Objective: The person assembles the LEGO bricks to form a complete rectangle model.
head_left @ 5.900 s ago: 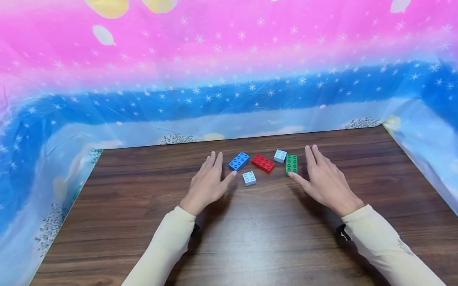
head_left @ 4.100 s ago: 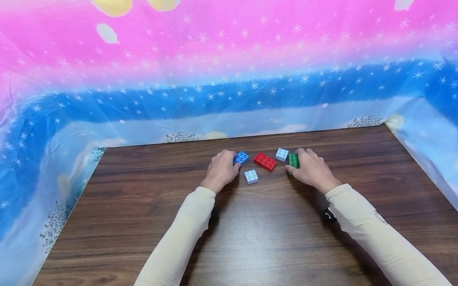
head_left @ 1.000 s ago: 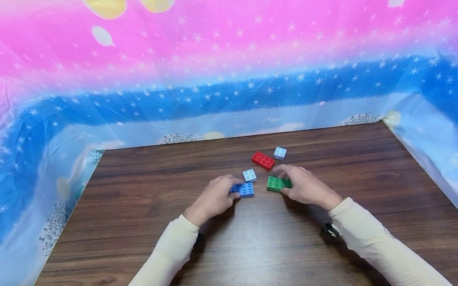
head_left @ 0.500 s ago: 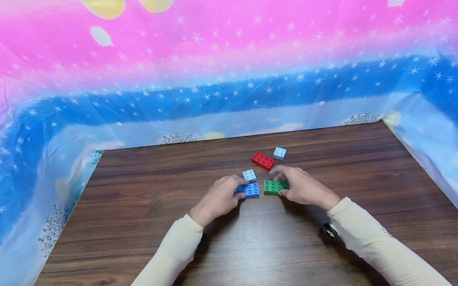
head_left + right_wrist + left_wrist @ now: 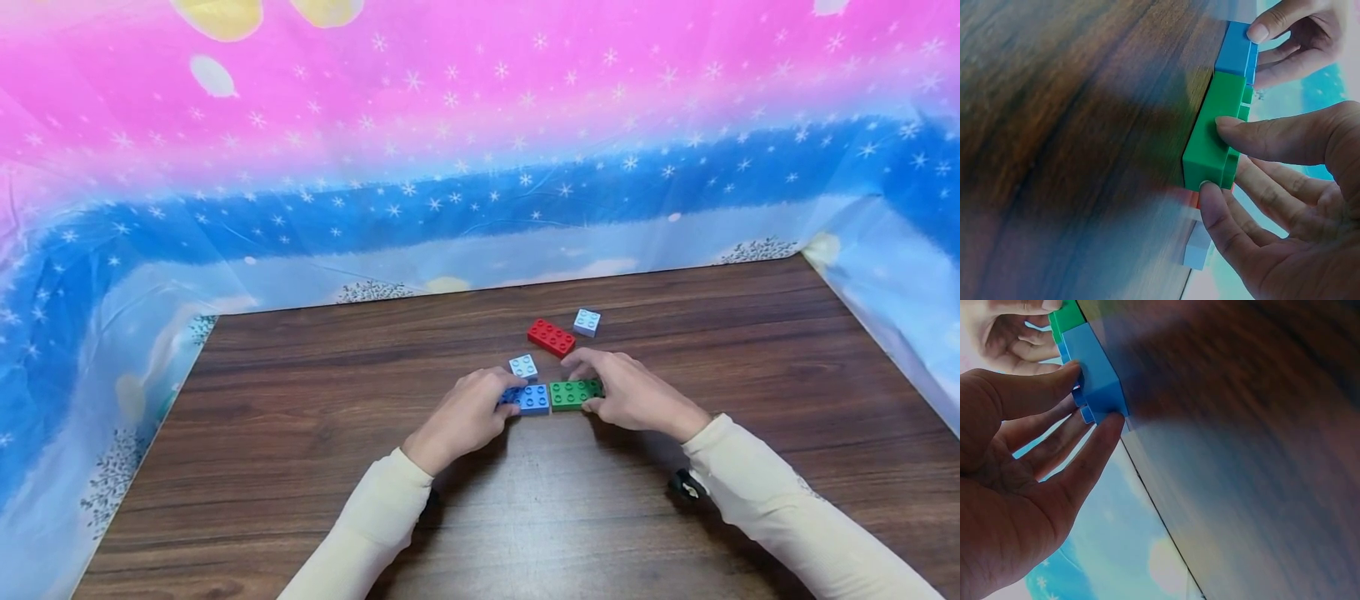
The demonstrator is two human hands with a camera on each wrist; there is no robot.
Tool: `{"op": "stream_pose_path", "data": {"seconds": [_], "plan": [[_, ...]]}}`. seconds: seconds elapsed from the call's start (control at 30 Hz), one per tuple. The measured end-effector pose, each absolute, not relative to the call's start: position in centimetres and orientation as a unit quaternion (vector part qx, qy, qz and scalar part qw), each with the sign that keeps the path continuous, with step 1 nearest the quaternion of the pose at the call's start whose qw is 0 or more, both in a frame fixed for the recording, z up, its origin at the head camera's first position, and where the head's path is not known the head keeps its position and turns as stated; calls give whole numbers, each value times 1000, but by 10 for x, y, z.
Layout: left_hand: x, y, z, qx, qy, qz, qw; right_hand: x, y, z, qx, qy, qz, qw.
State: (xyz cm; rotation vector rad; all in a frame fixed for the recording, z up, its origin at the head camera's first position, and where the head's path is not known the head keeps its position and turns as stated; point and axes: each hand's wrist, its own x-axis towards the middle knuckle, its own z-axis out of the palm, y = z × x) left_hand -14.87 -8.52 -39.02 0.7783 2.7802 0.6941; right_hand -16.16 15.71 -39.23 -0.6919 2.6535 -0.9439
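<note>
My left hand [image 5: 462, 417] grips the left part of a blue building brick [image 5: 533, 399] lying flat on the table, its studs up. From the other side my right hand [image 5: 637, 392] holds a green building brick [image 5: 567, 395] by its right part. The two bricks lie end to end in one row; a thin line shows between them in the head view, and in the right wrist view the blue brick [image 5: 1235, 53] and green brick [image 5: 1213, 131] look to meet. Just behind the blue brick sits a small white brick [image 5: 522, 367], close to the left fingers.
A red brick [image 5: 551, 337] lies farther back, beyond the right fingertips. Beside it to the right is a second small white brick [image 5: 587, 322]. The brown wooden table [image 5: 300, 450] ends at a patterned cloth [image 5: 450, 208] along the back and sides.
Both hands gripped their bricks and drew them nearer, turning them into line. In the last second the blue brick slid right and the green brick left, closing the gap between them.
</note>
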Motion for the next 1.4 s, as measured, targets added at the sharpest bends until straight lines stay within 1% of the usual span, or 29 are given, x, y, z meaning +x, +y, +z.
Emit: {"op": "stream_pose_path", "data": {"seconds": [0.63, 0.73, 0.97, 1.27, 1.4], "plan": [[-149, -85, -391, 266, 933, 228, 87, -162, 154, -395, -243, 906, -328, 115], [-148, -86, -391, 264, 936, 220, 79, -162, 153, -394, -238, 905, -338, 101], [-148, -87, -391, 252, 940, 214, 78, -170, 152, -391, -185, 921, -342, 38], [-148, -86, -391, 246, 942, 215, 83, -186, 148, -393, -136, 936, -323, 22], [-149, -85, -391, 249, 941, 216, 80, -193, 142, -395, -129, 938, -322, 27]]}}
